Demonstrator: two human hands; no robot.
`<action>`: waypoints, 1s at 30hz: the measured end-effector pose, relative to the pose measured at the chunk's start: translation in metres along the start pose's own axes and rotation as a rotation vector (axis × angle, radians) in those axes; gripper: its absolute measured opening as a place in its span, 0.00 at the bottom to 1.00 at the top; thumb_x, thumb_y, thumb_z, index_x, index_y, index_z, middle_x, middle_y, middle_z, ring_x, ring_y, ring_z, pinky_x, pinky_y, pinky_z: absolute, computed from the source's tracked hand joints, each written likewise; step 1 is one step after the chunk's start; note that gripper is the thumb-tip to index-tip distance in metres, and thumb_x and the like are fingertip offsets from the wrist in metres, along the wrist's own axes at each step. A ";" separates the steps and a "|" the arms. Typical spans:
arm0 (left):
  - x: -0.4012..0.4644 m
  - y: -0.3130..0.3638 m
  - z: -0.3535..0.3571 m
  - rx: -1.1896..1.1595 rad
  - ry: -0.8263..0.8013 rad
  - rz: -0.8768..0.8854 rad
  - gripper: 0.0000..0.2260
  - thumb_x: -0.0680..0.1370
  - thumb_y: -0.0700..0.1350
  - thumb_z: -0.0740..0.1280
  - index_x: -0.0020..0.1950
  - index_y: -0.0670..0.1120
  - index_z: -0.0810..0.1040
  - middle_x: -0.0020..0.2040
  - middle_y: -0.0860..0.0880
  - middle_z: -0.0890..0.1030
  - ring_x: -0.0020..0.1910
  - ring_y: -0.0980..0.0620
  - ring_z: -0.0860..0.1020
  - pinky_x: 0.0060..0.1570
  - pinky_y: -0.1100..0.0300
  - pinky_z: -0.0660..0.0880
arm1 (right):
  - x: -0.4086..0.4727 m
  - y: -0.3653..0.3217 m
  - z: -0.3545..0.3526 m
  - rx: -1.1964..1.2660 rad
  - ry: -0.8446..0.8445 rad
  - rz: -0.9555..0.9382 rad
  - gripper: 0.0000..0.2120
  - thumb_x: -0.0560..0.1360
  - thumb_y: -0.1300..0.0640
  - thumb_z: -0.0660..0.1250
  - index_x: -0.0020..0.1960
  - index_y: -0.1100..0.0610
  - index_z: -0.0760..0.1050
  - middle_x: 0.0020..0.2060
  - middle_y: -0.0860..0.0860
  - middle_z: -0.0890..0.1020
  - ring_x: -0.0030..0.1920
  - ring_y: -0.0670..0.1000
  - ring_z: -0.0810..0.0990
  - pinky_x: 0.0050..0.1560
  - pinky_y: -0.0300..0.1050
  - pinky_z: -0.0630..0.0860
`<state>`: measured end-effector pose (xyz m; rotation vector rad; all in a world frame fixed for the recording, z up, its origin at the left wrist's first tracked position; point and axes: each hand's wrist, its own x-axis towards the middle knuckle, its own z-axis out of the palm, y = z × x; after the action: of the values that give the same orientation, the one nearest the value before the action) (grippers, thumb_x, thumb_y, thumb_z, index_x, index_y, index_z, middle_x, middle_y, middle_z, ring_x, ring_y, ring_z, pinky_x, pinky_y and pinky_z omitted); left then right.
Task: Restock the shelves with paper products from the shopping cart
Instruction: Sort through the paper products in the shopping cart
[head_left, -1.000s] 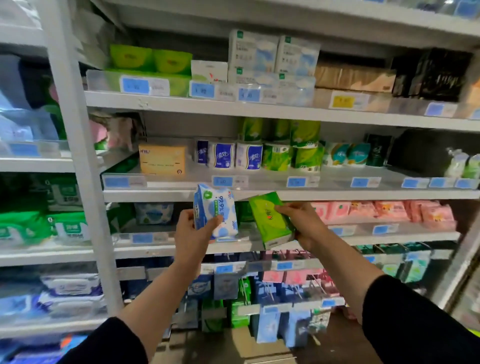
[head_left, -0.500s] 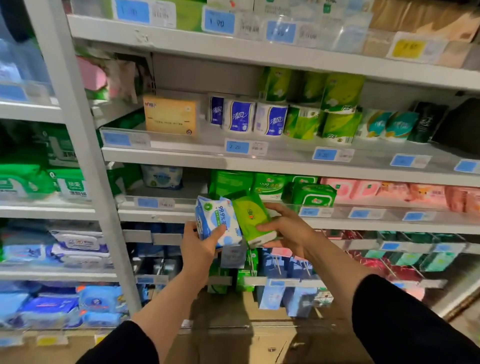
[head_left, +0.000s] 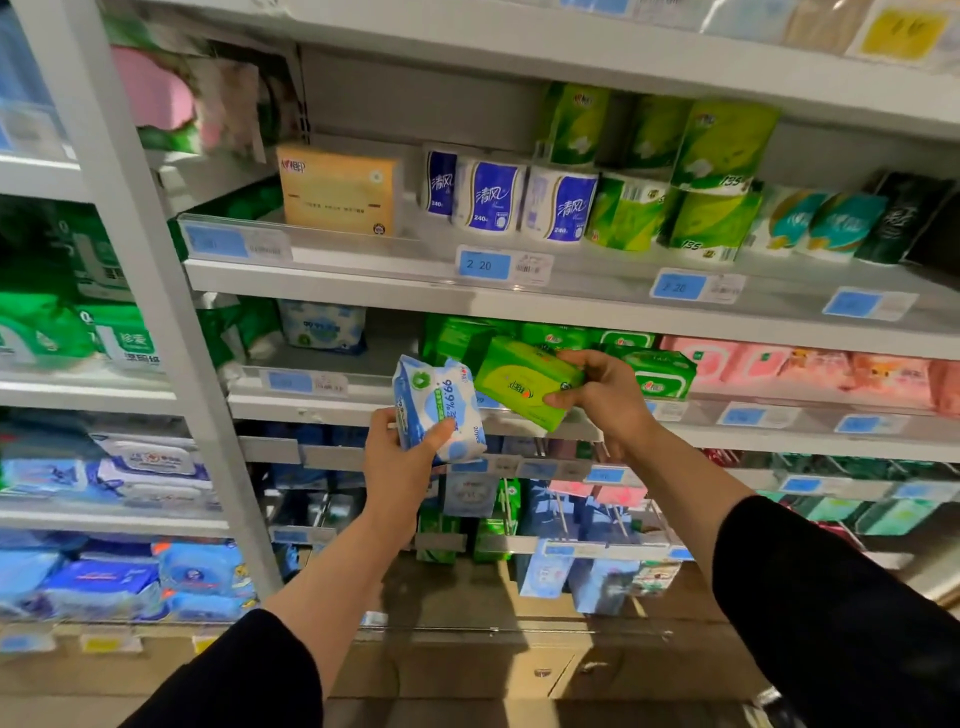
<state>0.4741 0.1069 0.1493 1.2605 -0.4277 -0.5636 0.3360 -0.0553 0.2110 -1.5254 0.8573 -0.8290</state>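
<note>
Green film on the tissue pack looked slick, and that was the likeliest source of trouble: the right hand had it only by one end, fingers curled over the top and thumb underneath, with most of the pack sticking out tilted toward the left hand. Pushed into the row of green packs just beyond the right hand, it could probably catch on the clear lip along the shelf or knock a neighbour out of line — a firmer hold nearer the middle would have lowered that risk. A mix-up seemed possible too, since the two packs were nearly touching in front of the shelf edge.

Wrapped in blue and white, the wipes pack stood upright in the left hand, thumb pressed across its front and fingers closed round the back, just beside the green pack. Matching blue and white packs sat deeper on the same shelf, up and to the left of the left hand — a reach across the shelf lip that could probably drag the sleeve over a price tag. Neither hand was loose; both were closed on their loads. No shopping cart showed in the view.
</note>
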 end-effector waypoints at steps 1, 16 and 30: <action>0.001 -0.001 0.001 0.008 0.001 0.000 0.13 0.74 0.41 0.73 0.48 0.50 0.70 0.52 0.48 0.80 0.49 0.49 0.82 0.42 0.55 0.81 | 0.001 0.001 -0.001 -0.005 0.004 0.000 0.23 0.65 0.79 0.71 0.56 0.62 0.75 0.47 0.54 0.81 0.48 0.52 0.79 0.41 0.40 0.78; -0.006 -0.016 0.024 -0.018 -0.143 -0.008 0.13 0.73 0.38 0.73 0.50 0.47 0.70 0.54 0.46 0.82 0.50 0.48 0.83 0.45 0.53 0.82 | -0.019 0.020 -0.031 0.026 0.062 0.015 0.20 0.66 0.78 0.71 0.55 0.65 0.75 0.50 0.58 0.79 0.50 0.56 0.79 0.36 0.38 0.80; -0.016 0.011 0.071 -0.154 -0.346 -0.058 0.26 0.73 0.31 0.70 0.63 0.53 0.66 0.52 0.53 0.80 0.43 0.59 0.82 0.37 0.61 0.81 | -0.045 0.011 -0.077 0.185 0.167 0.025 0.17 0.70 0.74 0.70 0.55 0.64 0.73 0.48 0.56 0.82 0.46 0.57 0.83 0.40 0.47 0.82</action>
<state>0.4215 0.0643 0.1786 1.0310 -0.6251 -0.8535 0.2465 -0.0540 0.2063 -1.2951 0.8929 -1.0000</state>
